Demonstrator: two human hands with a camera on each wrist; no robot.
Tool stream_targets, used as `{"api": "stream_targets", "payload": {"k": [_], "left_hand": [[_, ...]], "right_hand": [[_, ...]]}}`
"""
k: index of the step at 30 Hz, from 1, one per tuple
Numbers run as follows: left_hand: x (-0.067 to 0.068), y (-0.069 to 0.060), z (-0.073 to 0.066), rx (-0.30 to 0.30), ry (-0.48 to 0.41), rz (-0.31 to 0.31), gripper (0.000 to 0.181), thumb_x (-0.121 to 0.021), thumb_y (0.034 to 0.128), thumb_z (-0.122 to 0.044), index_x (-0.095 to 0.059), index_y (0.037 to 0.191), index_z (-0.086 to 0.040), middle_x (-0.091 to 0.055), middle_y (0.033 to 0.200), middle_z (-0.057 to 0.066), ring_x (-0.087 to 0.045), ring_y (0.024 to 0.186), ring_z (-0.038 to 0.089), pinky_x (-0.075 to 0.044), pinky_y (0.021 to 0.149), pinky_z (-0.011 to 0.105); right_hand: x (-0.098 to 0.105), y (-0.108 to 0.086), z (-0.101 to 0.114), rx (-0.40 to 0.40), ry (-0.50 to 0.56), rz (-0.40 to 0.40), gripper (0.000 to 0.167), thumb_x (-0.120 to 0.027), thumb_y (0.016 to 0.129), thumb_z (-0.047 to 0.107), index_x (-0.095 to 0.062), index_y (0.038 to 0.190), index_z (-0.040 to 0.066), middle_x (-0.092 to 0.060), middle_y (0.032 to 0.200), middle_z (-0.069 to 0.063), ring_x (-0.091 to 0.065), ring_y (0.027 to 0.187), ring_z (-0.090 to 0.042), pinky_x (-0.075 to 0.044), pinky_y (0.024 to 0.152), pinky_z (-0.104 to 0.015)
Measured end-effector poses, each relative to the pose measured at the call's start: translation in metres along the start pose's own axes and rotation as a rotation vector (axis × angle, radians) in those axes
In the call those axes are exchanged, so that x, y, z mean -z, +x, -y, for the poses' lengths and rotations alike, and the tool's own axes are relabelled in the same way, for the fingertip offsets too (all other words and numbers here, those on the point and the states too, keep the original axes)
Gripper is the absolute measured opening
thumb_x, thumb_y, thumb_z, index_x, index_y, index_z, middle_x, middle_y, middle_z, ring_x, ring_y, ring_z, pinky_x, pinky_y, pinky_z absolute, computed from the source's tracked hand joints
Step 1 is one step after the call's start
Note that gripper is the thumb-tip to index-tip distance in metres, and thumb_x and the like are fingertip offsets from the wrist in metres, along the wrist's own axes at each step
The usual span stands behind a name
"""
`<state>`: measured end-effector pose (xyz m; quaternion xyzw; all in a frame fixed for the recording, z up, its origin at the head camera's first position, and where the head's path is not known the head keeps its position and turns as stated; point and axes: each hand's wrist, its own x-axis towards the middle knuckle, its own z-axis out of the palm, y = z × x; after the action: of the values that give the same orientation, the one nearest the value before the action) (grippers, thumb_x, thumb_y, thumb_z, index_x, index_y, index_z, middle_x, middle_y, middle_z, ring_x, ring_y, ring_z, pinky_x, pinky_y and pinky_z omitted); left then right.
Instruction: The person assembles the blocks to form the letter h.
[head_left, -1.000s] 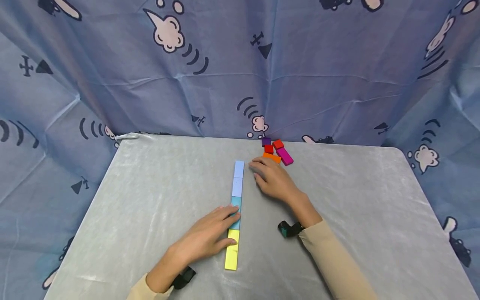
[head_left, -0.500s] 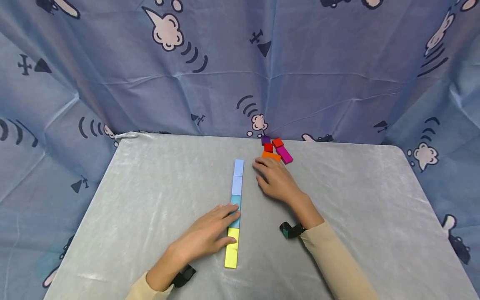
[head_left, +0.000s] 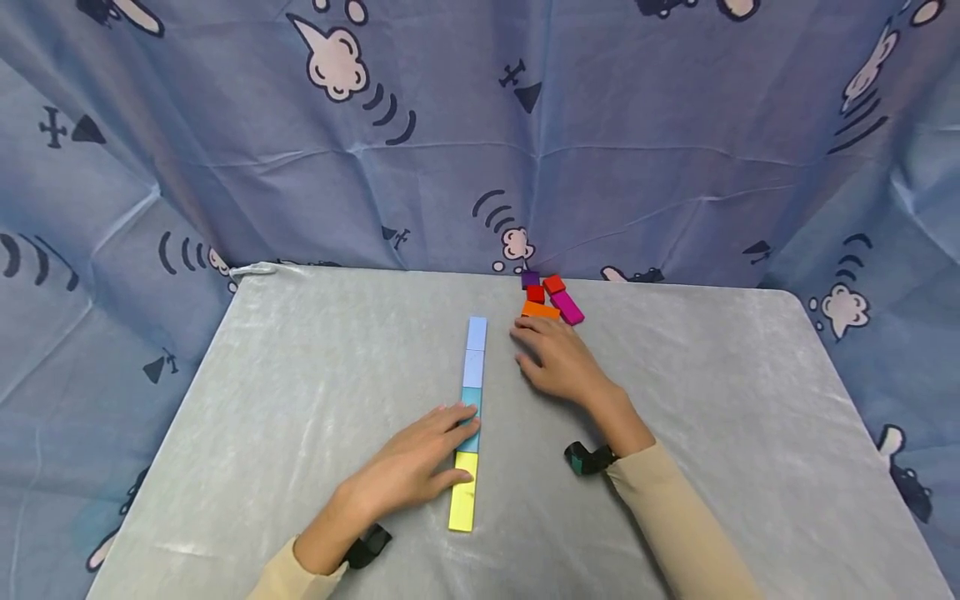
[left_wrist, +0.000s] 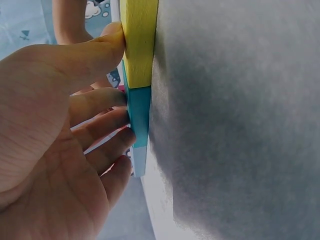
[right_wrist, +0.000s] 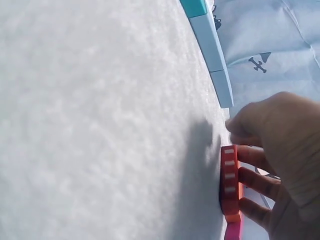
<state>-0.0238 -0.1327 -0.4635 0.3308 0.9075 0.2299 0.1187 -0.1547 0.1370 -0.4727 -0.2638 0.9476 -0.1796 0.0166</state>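
Observation:
A straight row of flat blocks runs away from the person in the head view: yellow, teal and two light blue blocks. My left hand lies along its left side, fingertips on the teal block and thumb on the yellow one, fingers loosely extended. Beyond the row's far end, my right hand reaches an orange block. Several of its fingers touch this block, which looks red-orange with white marks in the right wrist view. The right thumb stands apart from the block.
Behind the orange block lie two red blocks, a purple block and a magenta block, near the back edge. A grey cloth covers the table. Blue printed curtains hang around it.
My right hand has shifted slightly to the right, away from the row's far end. The left hand keeps its place on the row, and the camera view has drifted a little.

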Motion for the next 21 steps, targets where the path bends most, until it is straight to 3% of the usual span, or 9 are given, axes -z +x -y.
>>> {"api": "stream_targets", "payload": {"k": [8, 16, 21], "left_hand": [[0.0, -0.001, -0.001, 0.011, -0.004, -0.01, 0.069, -0.077, 0.0975, -0.035, -0.054, 0.154, -0.004, -0.047, 0.166, 0.011, -0.042, 0.157, 0.028, -0.031, 0.134, 0.043], [-0.001, -0.001, -0.003, 0.003, 0.03, -0.022, 0.081, -0.082, 0.092, -0.046, -0.053, 0.154, -0.003, -0.048, 0.165, 0.012, -0.043, 0.157, 0.027, -0.032, 0.133, 0.043], [-0.001, -0.002, -0.003, -0.003, 0.025, -0.019, 0.083, -0.083, 0.0903, -0.046, -0.053, 0.154, -0.003, -0.047, 0.166, 0.012, -0.043, 0.157, 0.028, -0.032, 0.133, 0.044]], "right_hand": [[0.007, -0.005, 0.002, -0.032, 0.035, 0.047, 0.039, -0.065, 0.101, 0.015, -0.07, 0.137, 0.001, -0.058, 0.157, -0.017, -0.052, 0.143, -0.041, -0.043, 0.124, -0.059], [0.019, -0.017, 0.008, -0.062, 0.054, 0.134, 0.052, -0.068, 0.098, 0.018, -0.062, 0.146, 0.001, -0.051, 0.161, -0.022, -0.046, 0.149, -0.044, -0.035, 0.129, -0.062], [0.025, -0.028, 0.006, -0.033, 0.047, 0.169, 0.058, -0.068, 0.097, 0.013, -0.056, 0.151, -0.002, -0.049, 0.162, -0.022, -0.047, 0.147, -0.043, -0.041, 0.125, -0.059]]}}
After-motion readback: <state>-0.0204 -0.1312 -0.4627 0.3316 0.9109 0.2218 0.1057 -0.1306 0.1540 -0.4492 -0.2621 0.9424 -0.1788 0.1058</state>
